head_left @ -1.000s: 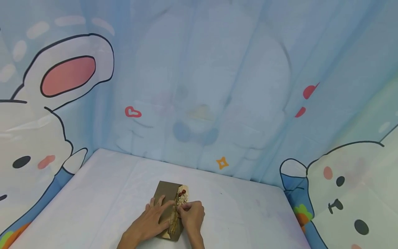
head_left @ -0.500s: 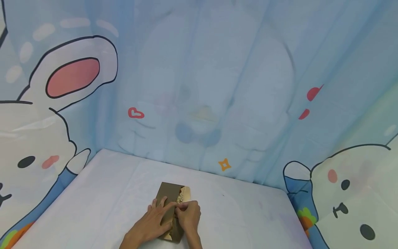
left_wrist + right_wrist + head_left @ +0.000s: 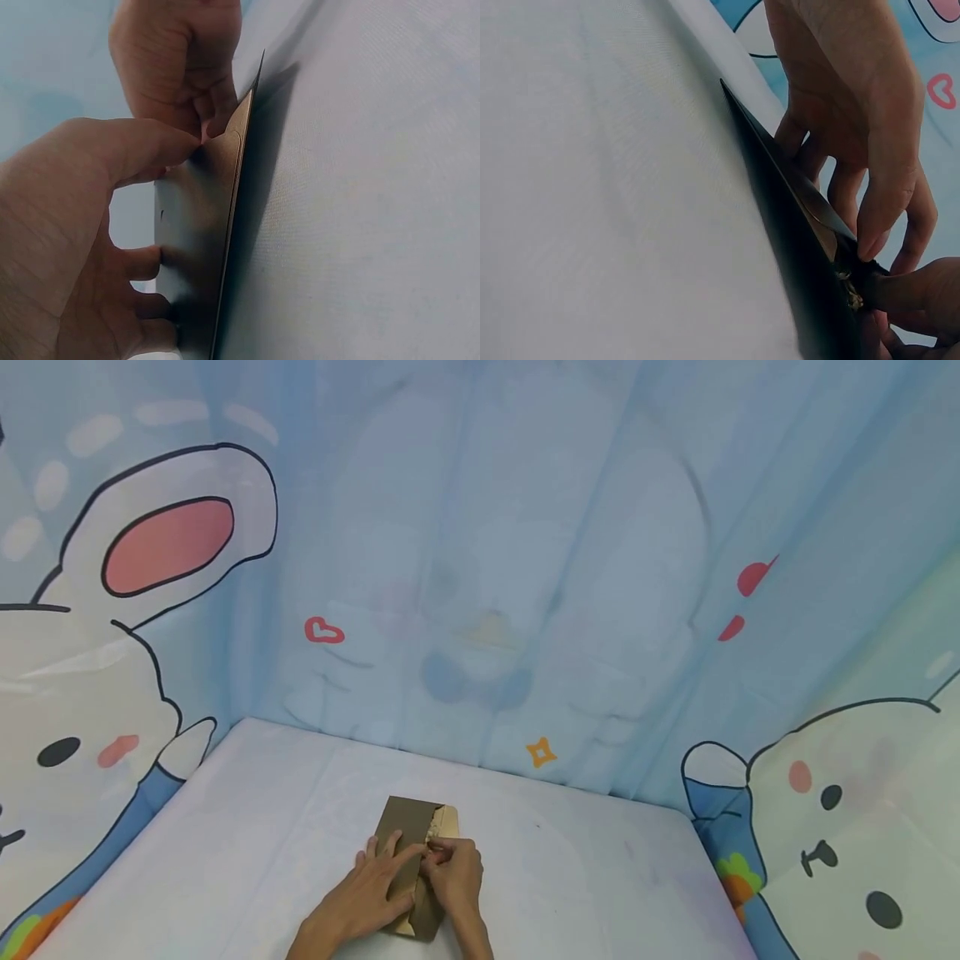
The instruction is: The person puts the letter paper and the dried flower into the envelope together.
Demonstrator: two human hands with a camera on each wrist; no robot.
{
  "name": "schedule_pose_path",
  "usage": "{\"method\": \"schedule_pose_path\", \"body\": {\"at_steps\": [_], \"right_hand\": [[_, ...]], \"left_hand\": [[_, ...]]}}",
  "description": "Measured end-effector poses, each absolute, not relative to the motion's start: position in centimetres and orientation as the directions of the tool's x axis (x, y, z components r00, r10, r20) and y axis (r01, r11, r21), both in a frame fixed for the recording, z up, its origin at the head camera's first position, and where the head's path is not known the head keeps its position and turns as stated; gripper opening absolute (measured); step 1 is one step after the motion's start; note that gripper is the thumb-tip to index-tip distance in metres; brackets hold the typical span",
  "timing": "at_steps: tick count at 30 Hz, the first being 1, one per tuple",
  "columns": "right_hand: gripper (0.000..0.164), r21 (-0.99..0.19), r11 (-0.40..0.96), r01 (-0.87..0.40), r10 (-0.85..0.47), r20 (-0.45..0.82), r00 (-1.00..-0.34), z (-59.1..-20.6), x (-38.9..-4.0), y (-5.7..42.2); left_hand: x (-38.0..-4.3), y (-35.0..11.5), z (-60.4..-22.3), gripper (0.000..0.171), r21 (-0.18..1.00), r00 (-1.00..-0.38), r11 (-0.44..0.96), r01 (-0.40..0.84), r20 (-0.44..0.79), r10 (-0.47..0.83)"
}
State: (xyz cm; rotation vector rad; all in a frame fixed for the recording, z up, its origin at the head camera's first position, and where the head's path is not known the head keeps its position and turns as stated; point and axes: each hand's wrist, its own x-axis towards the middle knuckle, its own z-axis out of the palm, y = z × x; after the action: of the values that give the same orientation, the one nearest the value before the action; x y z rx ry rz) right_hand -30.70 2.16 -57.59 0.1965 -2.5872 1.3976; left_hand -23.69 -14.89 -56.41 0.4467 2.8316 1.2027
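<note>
A dark bronze envelope (image 3: 408,817) with a pale gold inside lies on the white-covered table. Its gold flap (image 3: 448,822) is unfolded to the right. Flat across the envelope's left part, my left hand (image 3: 369,887) presses with spread fingers, its index fingertip at the opening. My right hand (image 3: 457,870) pinches the envelope at that opening with thumb and curled fingers. Dried flowers (image 3: 853,296) peek out of the mouth in the right wrist view, mostly hidden inside and behind the fingers. In the left wrist view, the left thumb touches the envelope's front (image 3: 199,217) near the right hand.
White cloth covers the table (image 3: 570,877) around the hands. A blue curtain (image 3: 480,568) printed with cartoon animals rises along the table's back and sides.
The dried flower bunch, visible with its red blooms and stems a second ago, has slipped under the envelope's edge. My right hand has shifted slightly; my left hand stays on the envelope.
</note>
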Motion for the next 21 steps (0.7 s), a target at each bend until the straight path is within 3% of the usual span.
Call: {"method": "schedule_pose_path", "body": {"at_steps": [6,12,21], "right_hand": [[0.025,-0.790,0.561,-0.247,-0.020,0.285,-0.958,-57.3,-30.4,3.1],[0.027,-0.808,0.575,-0.129,0.067,0.204,-0.977,-56.0,-29.8,5.2],[0.032,-0.725,0.686,-0.060,0.241,0.305,-0.921,-54.8,-29.0,9.9]], "left_hand": [[-23.6,-14.1,-56.0,0.066,0.702,-0.950,0.658,0.272,0.088,0.299],[-23.7,-14.1,-55.5,0.073,0.686,-0.943,0.663,0.302,0.113,0.313],[-23.5,-14.3,-55.0,0.074,0.717,-0.945,0.638,0.281,0.090,0.315]]}}
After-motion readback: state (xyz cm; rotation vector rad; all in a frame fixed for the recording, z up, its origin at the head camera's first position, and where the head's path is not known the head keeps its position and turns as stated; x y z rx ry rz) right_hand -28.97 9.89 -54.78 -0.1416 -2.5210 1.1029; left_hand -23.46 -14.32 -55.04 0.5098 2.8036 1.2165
